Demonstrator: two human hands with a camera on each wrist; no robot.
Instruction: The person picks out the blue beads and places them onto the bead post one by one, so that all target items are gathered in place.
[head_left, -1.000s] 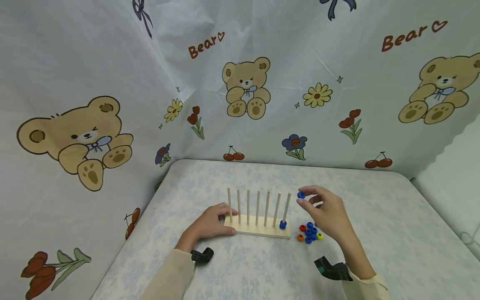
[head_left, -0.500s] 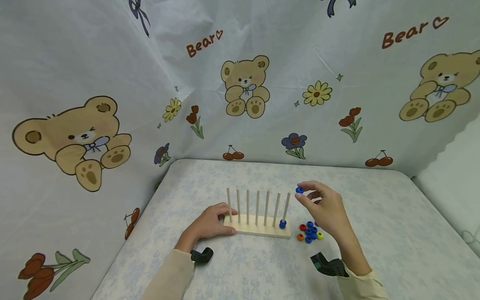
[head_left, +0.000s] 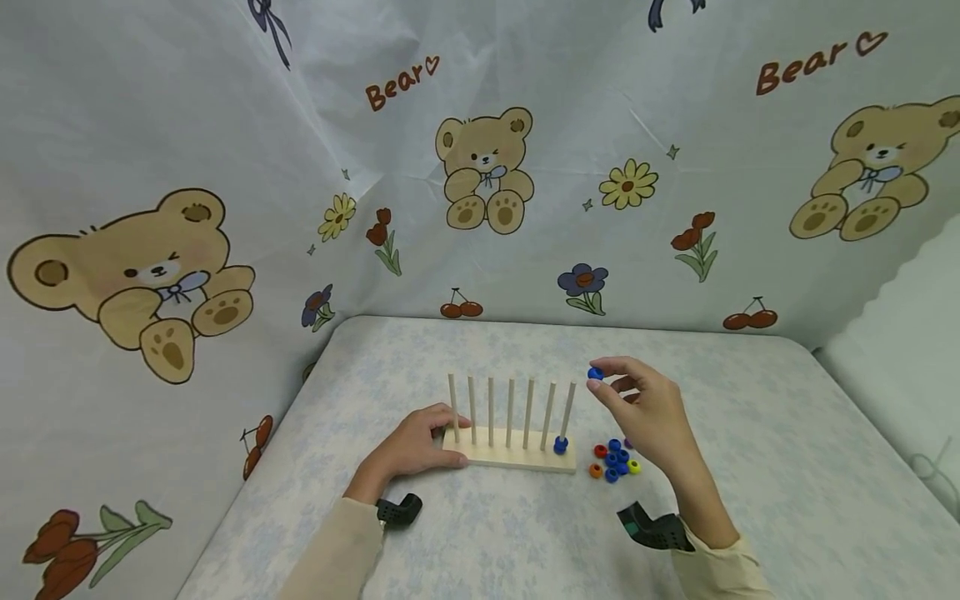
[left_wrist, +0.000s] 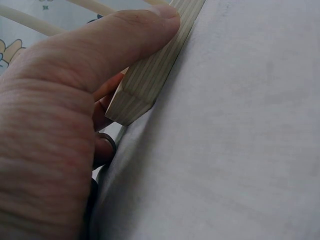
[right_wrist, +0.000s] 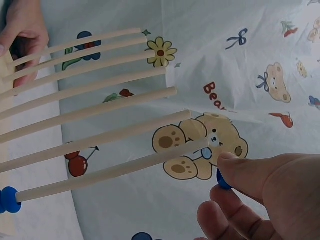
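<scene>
A pale wooden rack (head_left: 510,453) with several upright pegs stands on the table. My left hand (head_left: 416,442) grips its left end, thumb along the near side, as the left wrist view also shows. Blue beads (head_left: 561,446) sit at the foot of the rightmost peg (head_left: 567,410). My right hand (head_left: 651,408) pinches a blue bead (head_left: 596,373) between thumb and forefinger, up beside that peg's top and to its right. In the right wrist view this bead (right_wrist: 223,181) is mostly hidden by the thumb, just apart from the peg tip.
To the right of the rack lies a loose cluster of beads (head_left: 612,460), blue with red, orange, yellow and purple ones among them. A pale patterned cloth covers the table (head_left: 525,533). Behind it hangs a curtain (head_left: 555,100) printed with bears and flowers.
My right hand has risen slightly and moved a little left with the blue bead, toward the top of the rightmost peg. The left hand keeps its grip on the rack.
</scene>
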